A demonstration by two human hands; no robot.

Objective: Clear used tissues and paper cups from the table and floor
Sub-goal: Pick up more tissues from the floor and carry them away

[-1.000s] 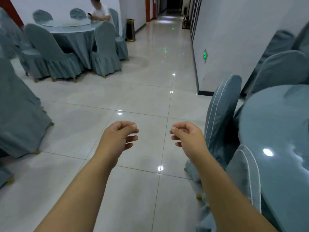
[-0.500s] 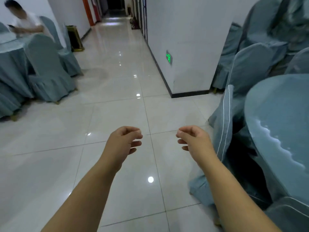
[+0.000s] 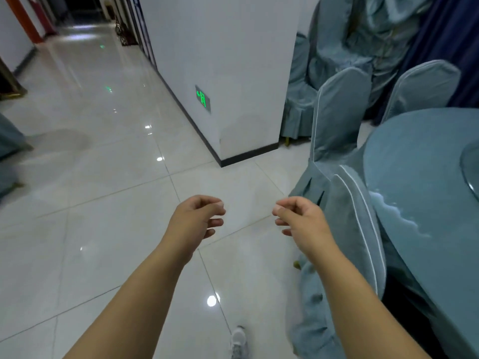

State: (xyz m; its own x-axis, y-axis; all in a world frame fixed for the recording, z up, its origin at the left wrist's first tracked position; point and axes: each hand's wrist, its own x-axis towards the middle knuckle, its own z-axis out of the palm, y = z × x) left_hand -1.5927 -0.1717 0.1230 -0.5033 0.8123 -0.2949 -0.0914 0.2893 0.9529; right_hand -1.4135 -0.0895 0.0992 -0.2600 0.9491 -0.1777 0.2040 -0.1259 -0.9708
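Both bare forearms reach forward from the bottom of the frame, over the floor (image 3: 103, 203).

Left hand (image 3: 194, 221), centre frame: fingers loosely curled, thumb close to the forefinger tip, nothing in it. Right hand (image 3: 303, 221), level with it and just right of centre: same loose curl, nothing in it. The hands are apart, with bare tile showing between them, and the palms are turned toward each other.

The floor is pale glossy tile, and ceiling lights show in it as bright spots. A shoe (image 3: 238, 343) at bottom centre points toe forward.

Desk (image 3: 420, 156), right edge of frame: round, blue-grey cloth under a shiny top. A pale patch (image 3: 396, 213) with a wavy outline sits near its left rim; I cannot tell whether it is glare or something lying there. The rim of a turntable (image 3: 470, 167) shows at far right.

Chairs in blue-grey covers stand by the desk:
- Near chair (image 3: 360, 229): white piping, directly behind the right hand in the picture.
- Second chair (image 3: 339, 112): beyond the near chair, back upright.
- Third chair (image 3: 425, 86): upper right.

A stack (image 3: 363, 35) of covered chairs fills the top right, with a dark curtain (image 3: 456, 35) beside it.

A white pillar (image 3: 233, 60) with dark skirting stands at upper centre. A green sign (image 3: 203, 98) glows low on its left face. A corridor (image 3: 85, 35) runs off toward the upper left.
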